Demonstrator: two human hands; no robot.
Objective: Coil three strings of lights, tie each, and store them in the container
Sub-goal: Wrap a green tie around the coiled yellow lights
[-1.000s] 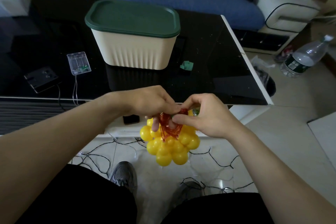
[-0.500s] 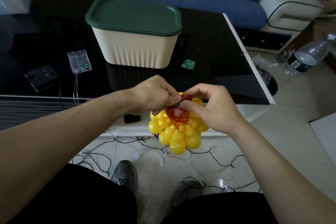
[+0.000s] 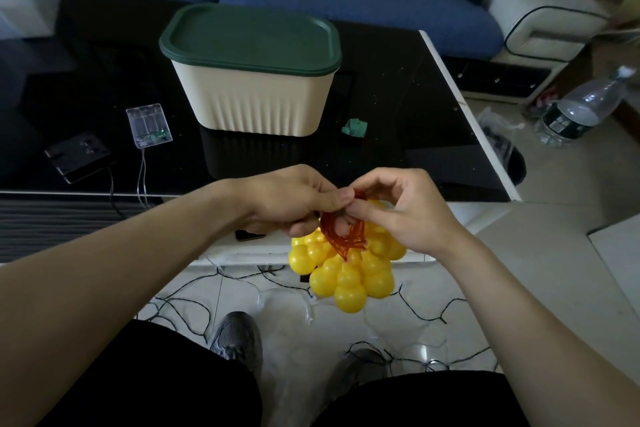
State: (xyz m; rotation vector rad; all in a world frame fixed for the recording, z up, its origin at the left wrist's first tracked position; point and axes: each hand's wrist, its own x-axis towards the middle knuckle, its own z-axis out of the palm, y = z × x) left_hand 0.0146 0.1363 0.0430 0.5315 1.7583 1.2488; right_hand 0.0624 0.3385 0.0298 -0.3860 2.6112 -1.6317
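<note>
Lower now than a moment ago, our hands (image 3: 294,199) (image 3: 405,211), both pinching the red cord (image 3: 341,236) above its yellow bulbs (image 3: 349,274).

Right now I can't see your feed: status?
Both hands, left hand and right hand, pinching red wire coil. Yellow bulbs hang bunched. Container lidded.

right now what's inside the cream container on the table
Cannot be seen: the green lid sits closed on the container, and its cream walls are opaque. Both hands hold the yellow lights in front of the table, outside it.
</note>
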